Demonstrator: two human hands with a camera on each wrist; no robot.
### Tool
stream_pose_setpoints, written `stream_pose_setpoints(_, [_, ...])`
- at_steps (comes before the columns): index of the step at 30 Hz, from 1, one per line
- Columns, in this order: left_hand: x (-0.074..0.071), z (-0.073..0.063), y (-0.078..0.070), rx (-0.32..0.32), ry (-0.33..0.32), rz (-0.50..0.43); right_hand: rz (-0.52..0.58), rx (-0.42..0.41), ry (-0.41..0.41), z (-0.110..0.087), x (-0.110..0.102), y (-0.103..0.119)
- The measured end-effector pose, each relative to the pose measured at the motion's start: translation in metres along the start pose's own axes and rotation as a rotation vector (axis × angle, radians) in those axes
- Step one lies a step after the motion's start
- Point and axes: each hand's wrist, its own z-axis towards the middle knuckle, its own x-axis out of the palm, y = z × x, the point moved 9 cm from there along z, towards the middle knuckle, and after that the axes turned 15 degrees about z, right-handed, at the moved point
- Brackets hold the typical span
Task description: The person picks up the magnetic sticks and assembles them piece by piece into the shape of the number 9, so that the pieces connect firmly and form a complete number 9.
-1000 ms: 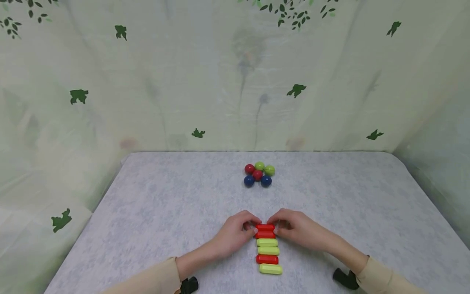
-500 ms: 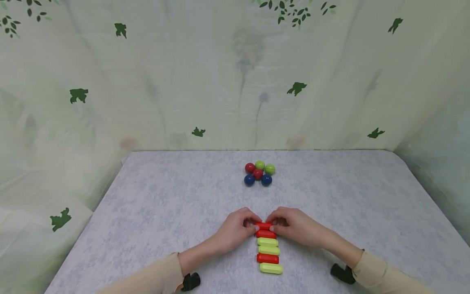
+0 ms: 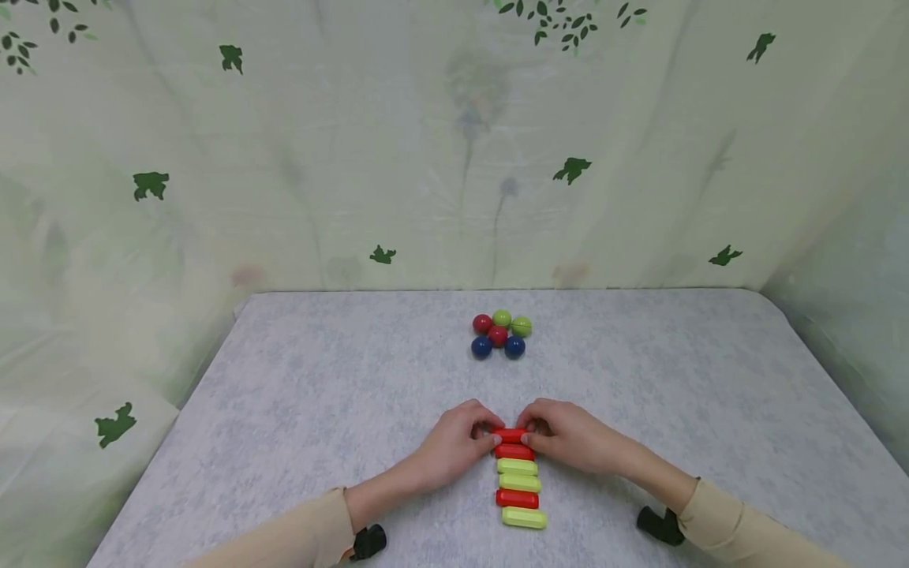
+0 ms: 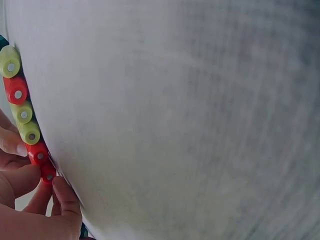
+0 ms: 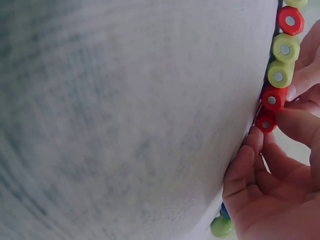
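Note:
A column of magnetic rods lies on the table, side by side, with round metal dots on their ends. The farthest is a red magnetic rod (image 3: 509, 435). My left hand (image 3: 450, 446) pinches its left end between thumb and fingers, and my right hand (image 3: 578, 438) pinches its right end. Right against it on the near side is a second red rod (image 3: 514, 452). Two yellow-green rods (image 3: 519, 482) follow, then another red rod (image 3: 517, 498), and nearest a yellow-green rod (image 3: 524, 518). In the right wrist view, the thumb overlaps the end of the held red rod (image 5: 265, 124).
Beyond the hands is a cluster of balls: two red balls (image 3: 498, 336), two green balls (image 3: 521, 326) and two dark blue balls (image 3: 481, 347). A leaf-patterned curtain (image 3: 426, 158) hangs behind the grey table (image 3: 319, 355). Black devices (image 3: 660, 526) sit at both wrists.
My right thumb has shifted slightly left, further over the near side of the farthest red rod. My left hand stays nearly in place, and the balls rest as before.

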Motion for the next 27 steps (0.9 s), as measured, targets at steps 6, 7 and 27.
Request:
stream_pose_setpoints(6, [-0.002,0.000,-0.001,-0.007,0.000,-0.033,0.036,-0.005,-0.008,0.002,-0.002,-0.001])
stream_pose_setpoints(7, [-0.003,0.000,0.000,-0.011,-0.003,-0.039,0.047,-0.011,-0.010,0.003,-0.002,-0.001])
stream_pose_setpoints(27, [-0.034,0.038,0.024,-0.077,-0.139,-0.023,-0.006,-0.035,-0.115,0.049,-0.026,0.012])
